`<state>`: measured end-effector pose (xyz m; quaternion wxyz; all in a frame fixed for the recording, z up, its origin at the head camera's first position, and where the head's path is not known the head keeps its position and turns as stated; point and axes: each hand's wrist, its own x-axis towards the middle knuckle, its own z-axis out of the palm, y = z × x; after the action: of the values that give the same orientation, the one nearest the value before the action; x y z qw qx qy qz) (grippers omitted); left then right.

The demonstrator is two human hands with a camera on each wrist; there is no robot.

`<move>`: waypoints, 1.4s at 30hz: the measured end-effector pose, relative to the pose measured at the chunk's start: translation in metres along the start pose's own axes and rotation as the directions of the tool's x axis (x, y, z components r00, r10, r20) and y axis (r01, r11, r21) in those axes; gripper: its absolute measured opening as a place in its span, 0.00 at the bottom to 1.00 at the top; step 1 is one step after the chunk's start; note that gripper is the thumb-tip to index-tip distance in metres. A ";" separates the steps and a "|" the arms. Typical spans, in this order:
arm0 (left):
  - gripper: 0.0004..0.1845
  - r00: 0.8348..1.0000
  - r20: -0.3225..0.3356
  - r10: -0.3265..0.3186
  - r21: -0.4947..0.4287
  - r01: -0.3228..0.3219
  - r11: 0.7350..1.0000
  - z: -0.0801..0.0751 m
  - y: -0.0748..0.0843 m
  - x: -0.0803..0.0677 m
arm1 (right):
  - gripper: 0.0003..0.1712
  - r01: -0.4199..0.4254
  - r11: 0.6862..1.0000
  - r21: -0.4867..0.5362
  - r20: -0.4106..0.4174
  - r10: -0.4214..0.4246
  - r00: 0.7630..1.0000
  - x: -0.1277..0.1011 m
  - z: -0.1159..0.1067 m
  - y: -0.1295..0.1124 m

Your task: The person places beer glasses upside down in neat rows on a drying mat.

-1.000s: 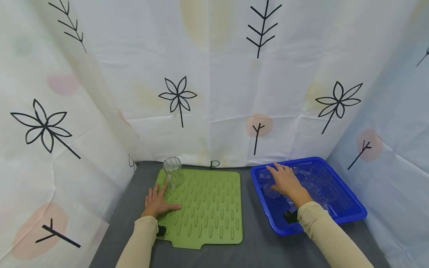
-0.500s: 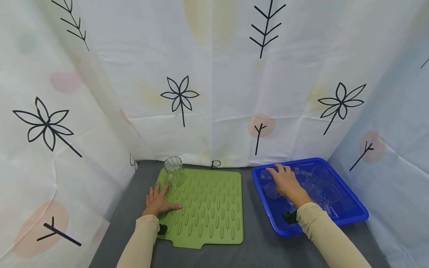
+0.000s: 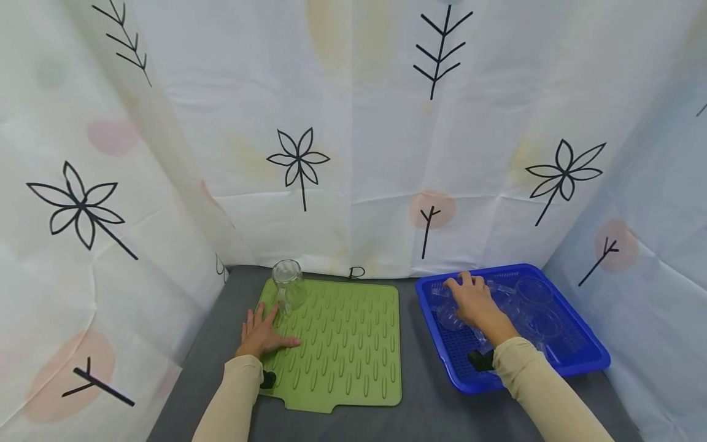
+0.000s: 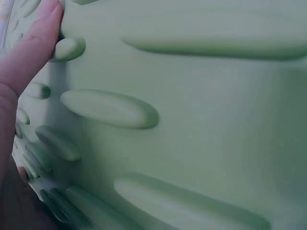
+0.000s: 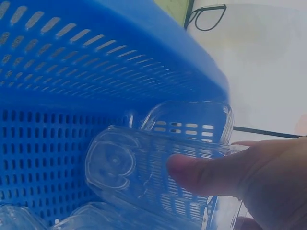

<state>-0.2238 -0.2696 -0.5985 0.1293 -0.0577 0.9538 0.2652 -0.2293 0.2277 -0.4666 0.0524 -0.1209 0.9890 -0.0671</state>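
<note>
Fingers, left hand (image 3: 259, 337): spread out on a green, round-cornered mat (image 3: 342, 344), the thumb (image 4: 36, 43) stretched away to the right of the others.
Fingers, right hand (image 3: 476, 302): bent, pinching a clear glass vessel (image 5: 144, 177), with the thumb lying along its wall; the tips on its far side are hidden.
Pinched vessel: smooth, see-through, tipped on its side under the right thumb, with rounded lobes moulded into its base. Whether the curved clear loop (image 5: 229, 120) just behind belongs to it, I cannot tell.
Mat: matt surface with long oval ridges in rows under and around the left fingers; a tab juts from its near edge.
Standing glass: clear glass mug with a handle (image 3: 289, 287), just beyond the left fingertips, on the mat's far left corner; whether they touch it is unclear.
Basket: blue, rectangular plastic basket (image 5: 144, 28) around the right fingers, its walls and floor pierced with slots.
Basket contents: more clear, rounded glassware (image 3: 544, 322), right of the right fingers, overlapping and hard to count.
Underneath: flat, dark grey worktop (image 3: 409, 368), showing between the two hands.
Backdrop: creased white cloth (image 3: 364, 153) beyond both hands, printed with black line-drawn flowers and twigs.
</note>
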 end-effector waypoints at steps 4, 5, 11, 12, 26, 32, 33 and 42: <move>0.71 1.000 -0.001 -0.006 0.019 0.006 1.000 0.001 0.000 0.001 | 0.34 -0.002 1.000 0.013 0.002 0.002 1.000 -0.003 -0.005 -0.002; 0.71 1.000 -0.007 -0.003 0.025 0.003 1.000 0.001 0.001 0.001 | 0.34 0.000 1.000 0.011 0.001 0.000 1.000 -0.004 -0.007 -0.002; 0.70 1.000 -0.022 0.014 0.029 -0.013 1.000 0.003 0.008 0.001 | 0.35 0.005 1.000 -0.018 -0.039 -0.006 0.999 -0.009 -0.024 -0.001; 0.69 1.000 -0.023 0.011 0.028 -0.010 1.000 0.003 0.009 0.001 | 0.35 0.008 1.000 -0.021 -0.045 -0.009 0.999 -0.009 -0.026 -0.001; 0.71 1.000 -0.023 0.007 -0.008 -0.007 1.000 0.003 0.004 0.001 | 0.38 0.016 1.000 -0.003 -0.128 -0.016 0.992 -0.016 -0.047 -0.010; 0.70 1.000 -0.028 0.001 0.021 -0.001 1.000 -0.001 0.001 -0.001 | 0.38 0.001 0.999 0.034 -0.130 0.003 0.992 -0.016 -0.054 -0.013; 0.70 1.000 -0.025 0.000 0.031 0.000 1.000 -0.002 0.001 -0.002 | 0.38 -0.001 0.999 0.042 -0.132 0.007 0.991 -0.017 -0.056 -0.013; 0.72 1.000 -0.013 -0.005 0.018 0.005 1.000 -0.001 0.000 0.002 | 0.38 -0.006 0.993 0.117 -0.138 0.022 0.990 -0.024 -0.077 -0.017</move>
<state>-0.2260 -0.2702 -0.5988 0.1245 -0.0606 0.9567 0.2560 -0.2117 0.2263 -0.3866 -0.0091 -0.1057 0.9855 -0.1326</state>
